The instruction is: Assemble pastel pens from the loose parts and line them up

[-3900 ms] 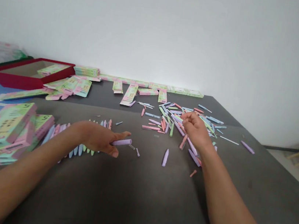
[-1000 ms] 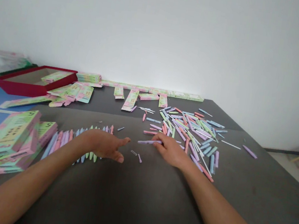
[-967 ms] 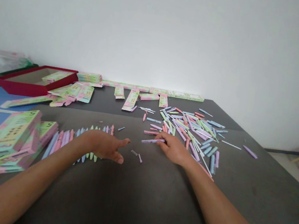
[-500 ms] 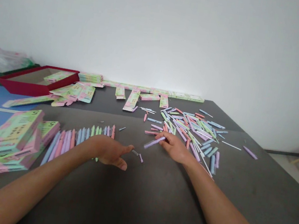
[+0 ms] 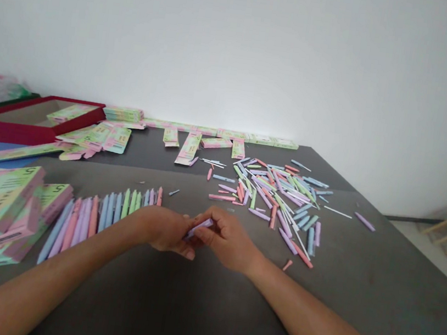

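A light purple pen barrel (image 5: 199, 228) slants between my two hands above the dark table. My right hand (image 5: 232, 242) pinches it with thumb and fingers near its upper end. Around the lower end of the barrel is my left hand (image 5: 168, 230), its thumb pointing down and most of its fingers hidden. To the left, assembled-looking pens (image 5: 103, 210) in blue, purple, pink and green lie in a row. A heap of loose barrels, pen parts and white refills (image 5: 282, 192) spreads to the right of my hands.
Printed pen boxes (image 5: 1, 208) are stacked at the left. Flattened cartons (image 5: 96, 138) lie before a red open box (image 5: 39, 116). More cartons (image 5: 232, 134) line the wall. A small pink part (image 5: 287, 265) lies near my right forearm.
My right hand has come left from the loose heap with the purple barrel and now meets my left hand. The whole view has shifted slightly.
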`<state>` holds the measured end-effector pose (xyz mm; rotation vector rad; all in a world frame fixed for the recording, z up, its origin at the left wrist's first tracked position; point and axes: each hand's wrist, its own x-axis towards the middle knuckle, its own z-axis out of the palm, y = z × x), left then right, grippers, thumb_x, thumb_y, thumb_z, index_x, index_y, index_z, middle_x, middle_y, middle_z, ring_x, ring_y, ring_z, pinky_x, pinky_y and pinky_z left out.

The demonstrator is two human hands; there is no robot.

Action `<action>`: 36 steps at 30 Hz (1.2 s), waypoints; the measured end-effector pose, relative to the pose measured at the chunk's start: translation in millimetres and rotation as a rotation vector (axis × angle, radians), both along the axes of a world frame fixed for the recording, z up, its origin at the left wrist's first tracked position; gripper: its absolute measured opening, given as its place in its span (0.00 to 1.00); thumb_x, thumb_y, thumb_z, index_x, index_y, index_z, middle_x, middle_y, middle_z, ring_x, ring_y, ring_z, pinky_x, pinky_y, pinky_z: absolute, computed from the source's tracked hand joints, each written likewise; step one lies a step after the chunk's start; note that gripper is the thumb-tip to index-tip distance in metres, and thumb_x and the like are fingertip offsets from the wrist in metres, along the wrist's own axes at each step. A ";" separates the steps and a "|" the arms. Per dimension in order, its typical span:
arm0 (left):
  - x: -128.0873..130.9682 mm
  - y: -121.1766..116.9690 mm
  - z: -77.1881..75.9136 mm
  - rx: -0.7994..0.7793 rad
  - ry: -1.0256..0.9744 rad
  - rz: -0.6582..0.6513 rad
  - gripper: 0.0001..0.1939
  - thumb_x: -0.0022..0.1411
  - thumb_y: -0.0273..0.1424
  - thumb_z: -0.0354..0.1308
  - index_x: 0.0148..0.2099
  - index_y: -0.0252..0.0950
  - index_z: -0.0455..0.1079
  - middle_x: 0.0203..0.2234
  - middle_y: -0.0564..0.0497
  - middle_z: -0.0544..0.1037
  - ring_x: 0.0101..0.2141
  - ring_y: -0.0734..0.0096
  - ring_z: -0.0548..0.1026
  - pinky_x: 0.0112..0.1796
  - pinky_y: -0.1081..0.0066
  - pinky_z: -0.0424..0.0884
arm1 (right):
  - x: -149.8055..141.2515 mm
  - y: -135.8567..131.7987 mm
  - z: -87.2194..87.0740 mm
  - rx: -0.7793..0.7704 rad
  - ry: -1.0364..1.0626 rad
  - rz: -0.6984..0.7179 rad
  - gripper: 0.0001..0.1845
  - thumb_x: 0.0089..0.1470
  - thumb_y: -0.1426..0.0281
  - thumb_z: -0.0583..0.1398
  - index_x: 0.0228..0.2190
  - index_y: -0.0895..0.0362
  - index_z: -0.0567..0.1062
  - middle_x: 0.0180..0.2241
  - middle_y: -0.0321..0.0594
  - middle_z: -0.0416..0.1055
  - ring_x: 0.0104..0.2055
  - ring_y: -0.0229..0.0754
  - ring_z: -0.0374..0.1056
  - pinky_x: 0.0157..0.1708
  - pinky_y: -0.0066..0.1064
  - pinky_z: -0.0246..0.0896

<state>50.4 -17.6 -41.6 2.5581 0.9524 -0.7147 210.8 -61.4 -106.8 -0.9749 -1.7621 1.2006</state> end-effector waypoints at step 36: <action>-47.8 26.7 12.7 -0.022 0.080 0.164 0.44 0.61 0.48 0.47 0.67 0.37 0.26 0.62 0.32 0.52 0.51 0.49 0.67 0.45 0.64 0.63 | 125.4 67.4 -12.0 0.246 -0.758 -0.653 0.08 0.53 0.68 0.52 0.28 0.55 0.69 0.25 0.37 0.69 0.27 0.38 0.62 0.27 0.27 0.49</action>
